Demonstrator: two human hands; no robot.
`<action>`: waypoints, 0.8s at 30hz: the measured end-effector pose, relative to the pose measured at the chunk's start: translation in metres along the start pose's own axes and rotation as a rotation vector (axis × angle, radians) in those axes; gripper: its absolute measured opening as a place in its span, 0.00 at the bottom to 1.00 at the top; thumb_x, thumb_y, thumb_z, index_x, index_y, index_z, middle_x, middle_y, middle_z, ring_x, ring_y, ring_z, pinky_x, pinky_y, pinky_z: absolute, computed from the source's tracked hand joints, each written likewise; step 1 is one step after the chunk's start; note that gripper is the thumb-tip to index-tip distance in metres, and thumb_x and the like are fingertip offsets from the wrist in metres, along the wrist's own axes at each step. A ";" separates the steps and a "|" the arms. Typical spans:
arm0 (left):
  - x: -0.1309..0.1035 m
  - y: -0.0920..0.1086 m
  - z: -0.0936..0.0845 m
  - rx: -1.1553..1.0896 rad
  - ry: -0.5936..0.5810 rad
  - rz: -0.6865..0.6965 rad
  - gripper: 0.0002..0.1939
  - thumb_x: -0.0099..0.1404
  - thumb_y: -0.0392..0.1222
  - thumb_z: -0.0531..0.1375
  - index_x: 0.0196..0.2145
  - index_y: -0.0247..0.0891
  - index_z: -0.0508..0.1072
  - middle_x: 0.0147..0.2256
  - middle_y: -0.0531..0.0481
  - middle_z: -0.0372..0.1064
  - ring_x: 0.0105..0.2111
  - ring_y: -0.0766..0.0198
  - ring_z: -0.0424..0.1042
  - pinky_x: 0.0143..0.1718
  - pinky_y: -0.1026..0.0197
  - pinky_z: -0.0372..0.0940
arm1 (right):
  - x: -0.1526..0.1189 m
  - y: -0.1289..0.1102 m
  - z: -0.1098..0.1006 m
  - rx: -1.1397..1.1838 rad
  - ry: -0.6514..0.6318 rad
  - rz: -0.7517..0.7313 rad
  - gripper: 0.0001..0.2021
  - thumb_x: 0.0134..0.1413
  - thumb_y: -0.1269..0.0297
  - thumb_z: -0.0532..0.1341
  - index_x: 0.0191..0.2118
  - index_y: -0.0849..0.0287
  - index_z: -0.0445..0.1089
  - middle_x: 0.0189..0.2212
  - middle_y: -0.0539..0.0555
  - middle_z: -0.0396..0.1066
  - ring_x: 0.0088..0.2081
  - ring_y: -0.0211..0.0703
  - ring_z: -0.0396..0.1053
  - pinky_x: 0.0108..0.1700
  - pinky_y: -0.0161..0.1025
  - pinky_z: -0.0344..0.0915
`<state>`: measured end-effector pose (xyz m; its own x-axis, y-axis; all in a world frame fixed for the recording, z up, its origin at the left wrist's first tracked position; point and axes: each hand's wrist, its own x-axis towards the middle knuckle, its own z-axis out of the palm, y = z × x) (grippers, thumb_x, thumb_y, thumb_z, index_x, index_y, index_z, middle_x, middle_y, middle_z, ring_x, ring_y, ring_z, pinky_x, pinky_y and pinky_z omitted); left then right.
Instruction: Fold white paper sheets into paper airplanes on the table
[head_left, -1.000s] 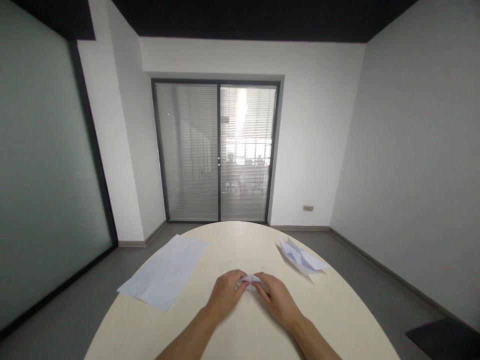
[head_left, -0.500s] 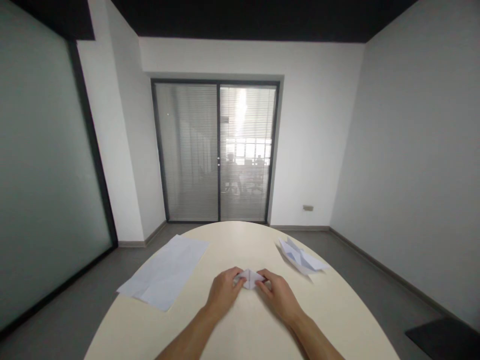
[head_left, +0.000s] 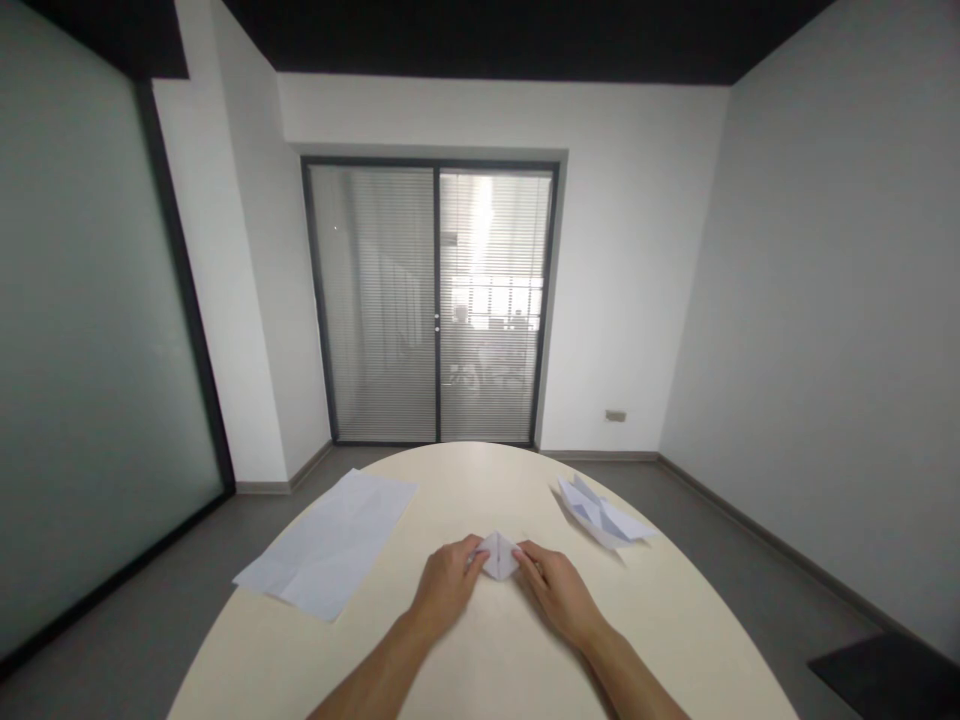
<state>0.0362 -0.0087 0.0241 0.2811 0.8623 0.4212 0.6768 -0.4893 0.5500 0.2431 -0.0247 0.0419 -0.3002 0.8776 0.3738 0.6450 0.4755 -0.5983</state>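
A small folded white paper (head_left: 499, 556) with a crease down its middle is held between my two hands, above the near middle of the table (head_left: 480, 650). My left hand (head_left: 448, 580) pinches its left corner between thumb and fingers. On the opposite side, my right hand (head_left: 559, 588) grips the right corner the same way. The fingertips behind the paper are partly hidden.
White paper sheets (head_left: 330, 540) lie at the table's left side. A folded paper boat (head_left: 600, 515) rests near the right edge. Beyond the table stands a glass door with blinds (head_left: 375, 300). A dark object (head_left: 892, 670) is on the floor at right.
The folded paper looks slightly taller and more diamond-shaped, its top point higher. The fingers of my right hand have shifted a little; both hands keep their hold.
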 end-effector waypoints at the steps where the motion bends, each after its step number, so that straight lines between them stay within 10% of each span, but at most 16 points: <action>1: 0.000 0.000 0.000 -0.004 0.001 0.008 0.13 0.72 0.44 0.50 0.40 0.42 0.74 0.34 0.51 0.75 0.32 0.63 0.72 0.32 0.65 0.57 | 0.000 0.000 0.000 -0.004 0.000 -0.003 0.22 0.67 0.51 0.45 0.34 0.56 0.70 0.29 0.52 0.75 0.32 0.43 0.70 0.37 0.35 0.61; 24: -0.003 0.010 -0.007 -0.054 0.073 0.258 0.15 0.74 0.42 0.48 0.47 0.43 0.73 0.42 0.50 0.74 0.43 0.61 0.71 0.47 0.59 0.66 | 0.000 -0.003 0.001 -0.012 0.158 -0.194 0.14 0.67 0.60 0.51 0.48 0.52 0.72 0.43 0.55 0.75 0.45 0.45 0.72 0.51 0.42 0.67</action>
<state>0.0376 -0.0167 0.0335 0.3883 0.6978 0.6020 0.5518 -0.6992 0.4546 0.2404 -0.0265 0.0432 -0.3063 0.7488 0.5877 0.5944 0.6327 -0.4964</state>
